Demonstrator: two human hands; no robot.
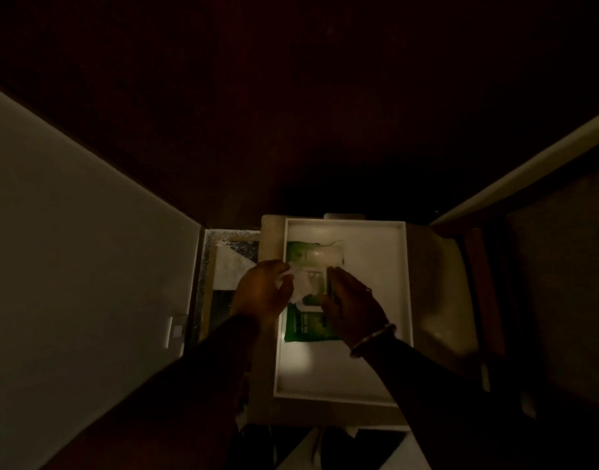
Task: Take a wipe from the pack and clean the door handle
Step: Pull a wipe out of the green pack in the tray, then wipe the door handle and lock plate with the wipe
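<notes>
A green wipe pack (pixel 299 325) lies in a white tray (pixel 376 300) on a pale stool top. Its lid flap stands open at the far end. My left hand (pixel 264 293) pinches a crumpled white wipe (pixel 299 283) at the pack's opening. My right hand (pixel 352 307), with a bangle at the wrist, presses down on the pack's right side. The scene is very dim. No door handle shows in this view.
A dark wooden door (pixel 291 96) fills the upper view. A pale wall (pixel 70 249) runs along the left with a white switch plate (pixel 176 330). A pale door frame (pixel 528 164) slants at the right. Patterned floor tiles (pixel 230 262) show beside the stool.
</notes>
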